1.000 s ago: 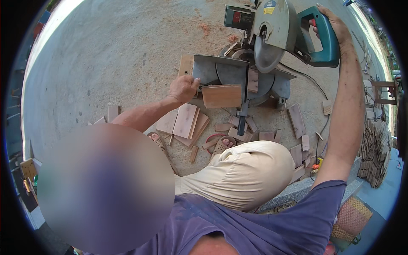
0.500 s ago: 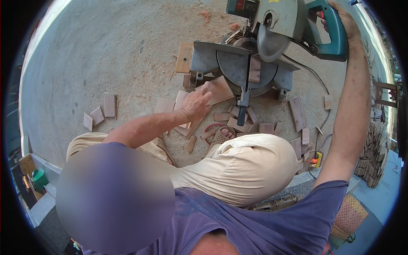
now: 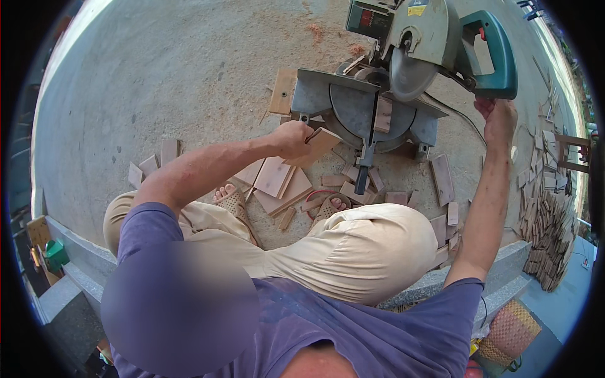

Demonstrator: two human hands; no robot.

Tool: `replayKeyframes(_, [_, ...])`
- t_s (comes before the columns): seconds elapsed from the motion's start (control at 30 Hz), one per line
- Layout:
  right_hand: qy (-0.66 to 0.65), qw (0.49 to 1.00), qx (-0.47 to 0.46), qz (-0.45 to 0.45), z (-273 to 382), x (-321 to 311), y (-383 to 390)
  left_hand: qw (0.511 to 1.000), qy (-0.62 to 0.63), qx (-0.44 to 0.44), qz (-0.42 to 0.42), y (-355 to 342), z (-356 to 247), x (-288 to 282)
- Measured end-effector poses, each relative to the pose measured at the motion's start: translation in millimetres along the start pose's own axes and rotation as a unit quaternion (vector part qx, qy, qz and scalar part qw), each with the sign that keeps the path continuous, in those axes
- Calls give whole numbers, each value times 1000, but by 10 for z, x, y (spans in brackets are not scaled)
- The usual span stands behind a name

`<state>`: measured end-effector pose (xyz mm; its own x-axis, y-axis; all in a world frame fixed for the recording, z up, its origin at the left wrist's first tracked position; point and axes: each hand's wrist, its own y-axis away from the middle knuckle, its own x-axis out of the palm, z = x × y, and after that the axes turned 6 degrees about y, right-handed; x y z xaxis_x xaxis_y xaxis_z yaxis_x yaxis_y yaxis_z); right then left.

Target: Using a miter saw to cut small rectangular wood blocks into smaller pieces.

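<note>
My left hand (image 3: 293,140) is closed round the edge of a flat wooden board (image 3: 320,150) and holds it tilted, just in front of the miter saw's left fence. The miter saw (image 3: 421,39) has its head raised, and its round blade (image 3: 409,74) shows below the guard. Under the lower end of the saw's green handle (image 3: 502,60) is my right hand (image 3: 500,116), off the grip, its fingers loosely bent and partly hidden. A small wooden block (image 3: 383,114) lies on the saw's round table (image 3: 353,107), beside the slot.
Several boards (image 3: 274,176) lie by my sandalled feet, and offcuts (image 3: 359,192) are scattered before the saw. A longer board (image 3: 442,179) rests to its right. A pile of thin wood strips (image 3: 547,236) stands at the far right. A black cord (image 3: 463,113) runs behind the saw.
My right hand has let go of the saw handle and dropped below it. My left hand has lifted and tilted the board, uncovering the boards by my feet.
</note>
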<state>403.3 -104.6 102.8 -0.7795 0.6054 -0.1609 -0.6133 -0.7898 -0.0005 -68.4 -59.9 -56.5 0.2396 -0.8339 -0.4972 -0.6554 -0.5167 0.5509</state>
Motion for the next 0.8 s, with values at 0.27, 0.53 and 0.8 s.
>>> replayKeyframes(0.27, [243, 963, 92, -68, -1789, 719, 1620, 821, -334, 449, -116, 787, -266, -733])
replayKeyframes(0.53, [465, 881, 83, -37, -1368, 1448, 1508, 789, -363, 476, -137, 1169, -479, -1035])
replayKeyframes(0.8, [462, 858, 63, -217, -1898, 571, 2157, 792, -369, 459, -161, 975, -422, -898])
